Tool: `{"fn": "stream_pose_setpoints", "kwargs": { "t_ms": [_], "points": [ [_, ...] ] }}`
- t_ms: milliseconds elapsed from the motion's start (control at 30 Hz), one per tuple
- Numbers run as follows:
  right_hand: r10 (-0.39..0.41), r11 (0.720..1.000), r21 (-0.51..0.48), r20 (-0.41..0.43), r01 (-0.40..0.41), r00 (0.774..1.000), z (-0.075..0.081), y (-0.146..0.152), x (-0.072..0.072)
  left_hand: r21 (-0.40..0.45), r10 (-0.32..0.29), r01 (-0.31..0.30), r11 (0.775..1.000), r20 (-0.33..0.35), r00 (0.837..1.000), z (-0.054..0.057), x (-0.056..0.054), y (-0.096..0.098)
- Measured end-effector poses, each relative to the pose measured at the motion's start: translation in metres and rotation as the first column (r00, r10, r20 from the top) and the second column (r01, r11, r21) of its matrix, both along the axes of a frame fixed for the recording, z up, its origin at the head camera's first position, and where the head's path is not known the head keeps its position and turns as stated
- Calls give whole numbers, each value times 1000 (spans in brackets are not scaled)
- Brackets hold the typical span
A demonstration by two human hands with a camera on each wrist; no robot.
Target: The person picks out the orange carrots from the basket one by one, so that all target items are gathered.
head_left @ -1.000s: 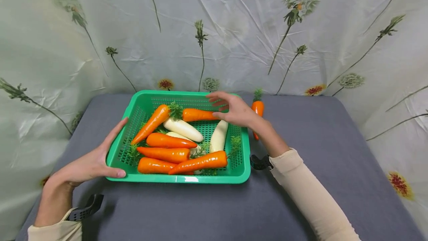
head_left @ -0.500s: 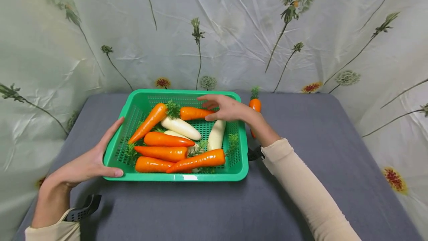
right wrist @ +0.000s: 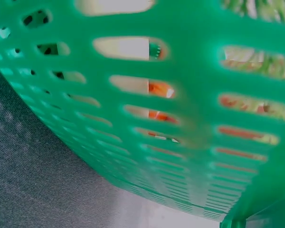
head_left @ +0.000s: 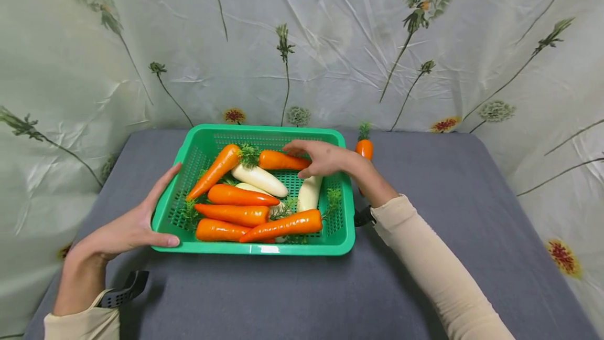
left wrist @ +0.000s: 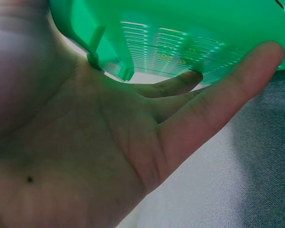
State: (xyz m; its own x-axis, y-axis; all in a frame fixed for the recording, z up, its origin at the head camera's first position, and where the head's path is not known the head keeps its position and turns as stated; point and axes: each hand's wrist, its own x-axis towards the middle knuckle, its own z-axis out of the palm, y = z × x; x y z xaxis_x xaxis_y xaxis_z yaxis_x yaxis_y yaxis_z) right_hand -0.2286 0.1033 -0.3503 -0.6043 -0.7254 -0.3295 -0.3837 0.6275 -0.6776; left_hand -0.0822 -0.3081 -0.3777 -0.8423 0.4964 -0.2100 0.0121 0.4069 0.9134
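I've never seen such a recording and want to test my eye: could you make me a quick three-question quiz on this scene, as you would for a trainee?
1. True or false: the left hand touches the outside of the green basket.

2. Which lies on the grey tabletop, to the right of the basket?
A) a white vegetable
B) an orange carrot
C) a cup

3. Fill in: the ____ hand reaches over the back carrot in the basket.

Key:
1. True; its fingers lie against the basket's outer wall.
2. B; its green top points away from the person.
3. Right, as in right hand.
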Motion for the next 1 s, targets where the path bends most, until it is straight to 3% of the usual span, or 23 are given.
{"fn": "stream_pose_setpoints", "kwargs": {
  "t_ms": [333,500,667,800,1000],
  "points": [
    [60,996,74,-12,-59,998,0,-1,1,10,1,-1,1000,9,1000,-1,0,1],
    [105,993,48,-18,-104,994,-1,-2,-1,4,3,-3,1000,0,1000,-1,0,1],
    [189,980,84,-83,-182,979,-2,-5,-2,-4,12,-12,1000,5,1000,-1,0,1],
    [179,978,118,-62,-171,982,-3,-7,0,2,13,-13,1000,9,1000,-2,1,1],
    [194,979,73,-29,-192,981,-11,-12,0,3,16,-16,1000,8,1000,-1,1,2]
  ]
}}
